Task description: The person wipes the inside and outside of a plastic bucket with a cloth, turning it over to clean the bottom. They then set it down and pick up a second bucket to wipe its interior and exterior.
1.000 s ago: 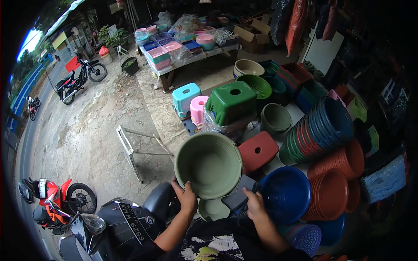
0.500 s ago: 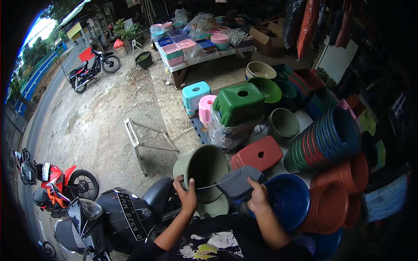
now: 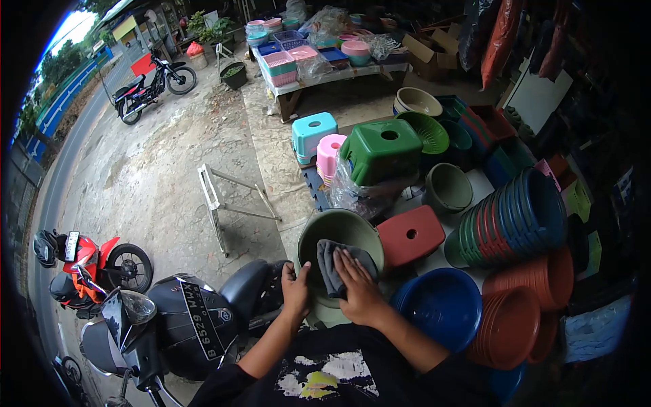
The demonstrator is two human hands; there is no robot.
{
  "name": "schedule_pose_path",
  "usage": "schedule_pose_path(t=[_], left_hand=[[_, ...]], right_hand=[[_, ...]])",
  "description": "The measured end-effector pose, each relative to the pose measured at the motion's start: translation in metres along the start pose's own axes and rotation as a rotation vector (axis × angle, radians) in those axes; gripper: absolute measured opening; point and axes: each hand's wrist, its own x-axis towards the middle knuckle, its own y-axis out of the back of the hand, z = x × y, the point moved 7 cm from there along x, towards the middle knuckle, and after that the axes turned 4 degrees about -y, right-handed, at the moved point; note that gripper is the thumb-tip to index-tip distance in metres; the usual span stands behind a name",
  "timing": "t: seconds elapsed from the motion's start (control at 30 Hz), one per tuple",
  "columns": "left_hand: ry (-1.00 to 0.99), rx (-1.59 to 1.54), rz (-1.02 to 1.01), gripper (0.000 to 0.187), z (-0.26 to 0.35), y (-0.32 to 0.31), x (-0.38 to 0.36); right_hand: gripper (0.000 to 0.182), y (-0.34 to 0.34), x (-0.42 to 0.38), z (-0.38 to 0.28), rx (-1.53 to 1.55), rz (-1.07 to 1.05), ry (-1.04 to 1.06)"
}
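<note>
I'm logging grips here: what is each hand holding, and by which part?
The left hand grips the green basin by its near rim. The right hand presses a grey cloth flat inside the basin.

Both bare forearms reach forward, elbows bent, close together. Left hand (image 3: 296, 288) curls in a grip, thumb up. Right hand (image 3: 359, 288) lies flat, palm down, fingers spread and pressing.

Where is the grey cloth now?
The cloth lies inside the green basin, low in the middle of the head view, under the right hand, left of the red stool.
</note>
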Motion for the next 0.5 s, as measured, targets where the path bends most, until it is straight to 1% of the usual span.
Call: schedule_pose_path(t=[0.03,0.07,0.1,0.13,0.17,0.23,0.27,0.3,0.33,0.37,0.4,0.43,0.47,0.5], left_hand=[[-0.012,-0.091,0.011,0.015,0.008,-0.008,0.000],[-0.024,-0.025,0.034,0.014,0.007,-0.001,0.006],[-0.057,-0.002,0.064,0.014,0.004,0.007,0.015],[-0.093,0.021,0.092,0.015,0.009,0.008,0.020],[-0.096,0.019,0.085,0.015,0.011,0.008,0.021],[-0.019,-0.106,0.144,0.022,0.023,0.004,0.015],[-0.004,-0.159,0.113,0.031,0.026,0.005,0.018],[0.007,-0.176,0.097,0.034,0.033,0.002,0.018],[0.017,-0.195,0.081,0.038,0.043,-0.002,0.014],[0.036,-0.230,0.061,0.046,0.051,-0.007,0.011],[0.033,-0.235,0.056,0.046,0.059,-0.006,0.011],[0.066,-0.190,0.010,0.049,0.065,-0.005,0.010],[0.098,-0.145,-0.035,0.053,0.069,-0.003,0.011],[0.115,-0.166,-0.076,0.060,0.069,0.001,0.014]], right_hand=[[0.078,-0.020,-0.007,-0.006,-0.050,-0.089,0.040],[0.080,-0.045,-0.016,-0.009,-0.100,-0.176,0.079],[0.068,-0.077,-0.029,-0.001,-0.207,-0.230,0.059],[0.063,-0.082,-0.029,-0.006,-0.302,-0.114,0.077],[0.061,-0.081,-0.028,-0.006,-0.307,-0.072,0.112],[0.059,-0.074,-0.022,-0.003,-0.315,-0.022,0.146],[0.058,-0.068,-0.021,-0.001,-0.370,0.017,0.215],[0.056,-0.061,-0.021,0.004,-0.427,0.055,0.283],[0.056,-0.054,-0.020,0.015,-0.432,0.058,0.280],[0.055,-0.047,-0.019,0.024,-0.432,0.051,0.340],[0.054,-0.039,-0.019,0.034,-0.431,0.042,0.404],[0.051,-0.029,-0.016,0.045,-0.504,0.042,0.417],[0.051,-0.014,-0.011,0.059,-0.507,0.042,0.422],[0.046,-0.001,-0.008,0.068,-0.578,0.066,0.505]])
